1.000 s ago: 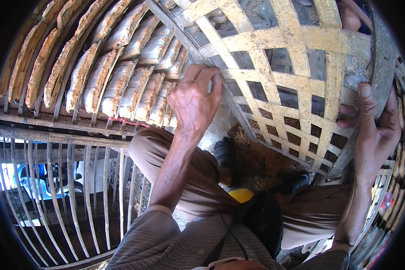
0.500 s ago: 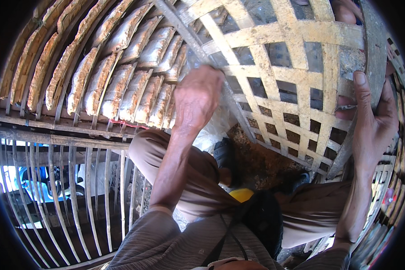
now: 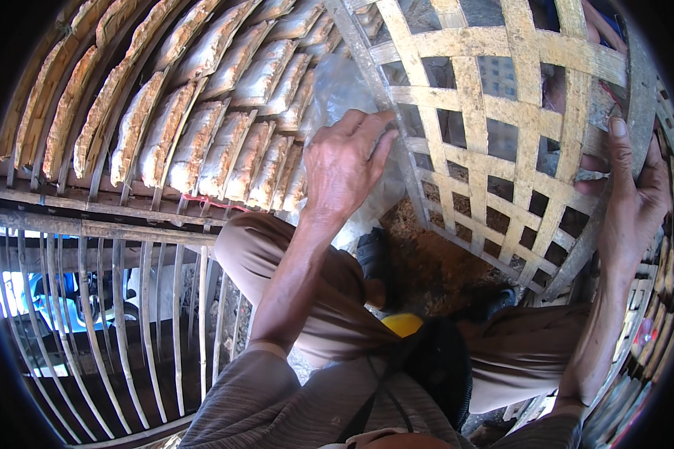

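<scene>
A woven bamboo lattice panel point(image 3: 487, 153), framed by flat grey strips, stands tilted in front of me. At its left edge strip is my left hand point(image 3: 344, 161), thumb and fingers bent closed around that edge; the fingertips are partly hidden. On the opposite side my right hand point(image 3: 633, 198) grips the right frame strip, its thumb on the near face and its fingers behind. Clear plastic sheeting point(image 3: 344, 93) hangs behind the left hand. To the left, several rows of pale slabs with crusty brown edges point(image 3: 195, 150) lie in slanted layers.
Bamboo slat railing point(image 3: 120, 322) fills the lower left, with a blue and white vehicle point(image 3: 71, 303) beyond it. My knees are bent around brown, littered ground point(image 3: 434, 266). More slatted bamboo point(image 3: 640, 299) stands at the far right. Another person's arm point(image 3: 603, 26) shows behind the panel.
The lattice panel has shifted to the right, with its top leaning further that way. Both my hands have moved right with it. More of the slabs and plastic sheeting show at the left.
</scene>
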Demonstrator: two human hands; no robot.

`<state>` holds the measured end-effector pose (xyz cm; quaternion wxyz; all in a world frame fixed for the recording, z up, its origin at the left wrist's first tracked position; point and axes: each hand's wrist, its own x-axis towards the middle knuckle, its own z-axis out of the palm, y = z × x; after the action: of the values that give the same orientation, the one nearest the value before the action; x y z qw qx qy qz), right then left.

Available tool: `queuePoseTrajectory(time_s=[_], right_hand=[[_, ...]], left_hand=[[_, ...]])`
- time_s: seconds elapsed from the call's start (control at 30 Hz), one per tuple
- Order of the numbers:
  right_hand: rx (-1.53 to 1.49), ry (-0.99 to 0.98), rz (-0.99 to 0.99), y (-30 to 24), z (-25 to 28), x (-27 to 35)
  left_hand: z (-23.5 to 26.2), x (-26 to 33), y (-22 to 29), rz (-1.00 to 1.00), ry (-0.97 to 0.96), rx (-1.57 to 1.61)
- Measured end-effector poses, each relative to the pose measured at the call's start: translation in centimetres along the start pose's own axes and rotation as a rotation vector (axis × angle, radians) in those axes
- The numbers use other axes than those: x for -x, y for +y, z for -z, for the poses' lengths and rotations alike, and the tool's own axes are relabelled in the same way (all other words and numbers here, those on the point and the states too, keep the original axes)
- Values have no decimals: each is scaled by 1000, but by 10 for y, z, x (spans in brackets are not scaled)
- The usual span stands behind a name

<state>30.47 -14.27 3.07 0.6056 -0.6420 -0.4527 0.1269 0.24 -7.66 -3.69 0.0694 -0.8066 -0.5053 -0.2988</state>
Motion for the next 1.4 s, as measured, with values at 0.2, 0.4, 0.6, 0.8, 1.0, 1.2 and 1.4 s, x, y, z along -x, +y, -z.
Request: queuePoseTrajectory(time_s=[0.2, 0.4, 0.6, 0.8, 1.0, 1.2, 1.4], right_hand=[[-21, -48, -1, 1, 2, 3], [-50, -87, -15, -2, 3, 3], [-87, -136, -17, -7, 0, 10], [-96, -129, -12, -9, -5, 15], [-4, -13, 4, -2, -2, 1], [-76, -70, -49, 18, 13, -23], [-171, -116, -108, 56, 38, -58]], left_hand=[[1, 2, 4, -55, -4, -258], [-10, 8, 5, 38, 167, -153], [-16, 12, 10, 54, 60, -241], [-15, 12, 15, 27, -102, -412], [-7, 11, 2, 98, -683, 188], [-8, 7, -13, 541, -232, 503], [-11, 4, -18, 507, -459, 1051]])
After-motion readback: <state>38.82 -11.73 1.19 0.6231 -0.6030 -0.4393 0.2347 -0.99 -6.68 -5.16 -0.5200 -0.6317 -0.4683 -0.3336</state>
